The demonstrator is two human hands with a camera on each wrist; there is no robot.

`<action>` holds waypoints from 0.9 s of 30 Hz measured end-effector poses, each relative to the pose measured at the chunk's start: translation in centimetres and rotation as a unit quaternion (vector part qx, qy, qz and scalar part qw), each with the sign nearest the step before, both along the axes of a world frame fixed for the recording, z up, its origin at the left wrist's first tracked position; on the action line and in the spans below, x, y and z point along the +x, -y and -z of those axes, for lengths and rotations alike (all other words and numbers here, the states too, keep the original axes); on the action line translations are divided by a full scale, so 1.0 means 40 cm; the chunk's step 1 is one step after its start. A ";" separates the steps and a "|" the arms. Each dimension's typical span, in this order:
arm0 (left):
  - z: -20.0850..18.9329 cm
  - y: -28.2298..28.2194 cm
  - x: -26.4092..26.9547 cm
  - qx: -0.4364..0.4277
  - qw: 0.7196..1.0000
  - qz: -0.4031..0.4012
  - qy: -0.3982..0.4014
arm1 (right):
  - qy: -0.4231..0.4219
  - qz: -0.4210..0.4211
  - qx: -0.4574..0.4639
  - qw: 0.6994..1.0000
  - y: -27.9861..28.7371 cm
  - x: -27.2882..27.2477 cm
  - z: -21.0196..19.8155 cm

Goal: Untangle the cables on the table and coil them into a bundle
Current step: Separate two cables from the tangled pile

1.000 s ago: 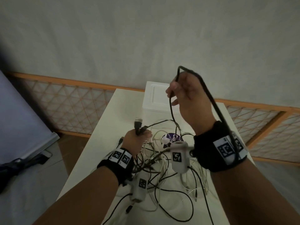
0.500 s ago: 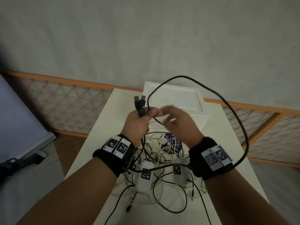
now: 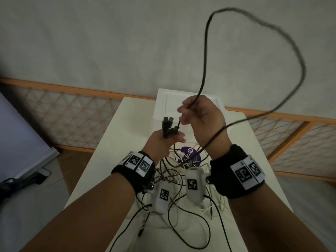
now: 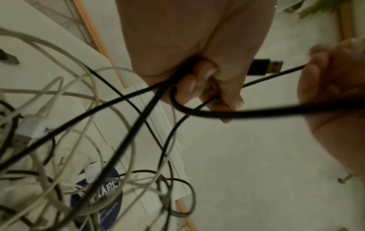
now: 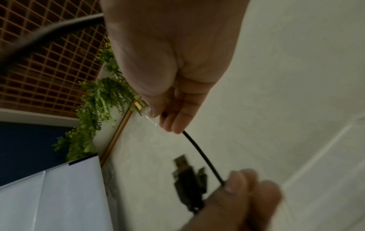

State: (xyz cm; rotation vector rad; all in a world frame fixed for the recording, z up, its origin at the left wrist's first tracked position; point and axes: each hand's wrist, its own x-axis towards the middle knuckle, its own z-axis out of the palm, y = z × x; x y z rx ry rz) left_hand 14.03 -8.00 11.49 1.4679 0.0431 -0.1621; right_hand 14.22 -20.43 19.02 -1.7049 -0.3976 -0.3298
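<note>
While the left hand (image 3: 160, 142) sits clenched at about seven o'clock from its partner, fingers curled tight round the black plugs (image 3: 168, 122) and several black strands, the right hand (image 3: 201, 115) pinches the black cable (image 3: 205, 51) between thumb and fingertips just above; a big loop of that cable arcs high toward one o'clock, sweeps round past three, and crosses the back of the right wrist on its way down into the heap; the loop is blurred, so it looks to be swinging; below both wrists lies the tangle (image 3: 174, 179) of white and black cables on the white table (image 3: 112, 142), draped over a purple disc (image 3: 190, 155); at twelve o'clock on the table stands a white box (image 3: 163, 102); the risks from here, as I judge them: the loop riding on the wrist could snag the wristband and spoil the coil; a hard pull could tighten a knot in the heap or drag white leads off the table edge; a loosened left grip could spill the gathered turns.
</note>
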 end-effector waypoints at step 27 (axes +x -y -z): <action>0.058 -0.026 -0.023 0.053 0.989 0.136 0.032 | -0.002 -0.019 0.055 0.998 0.017 -0.049 -0.050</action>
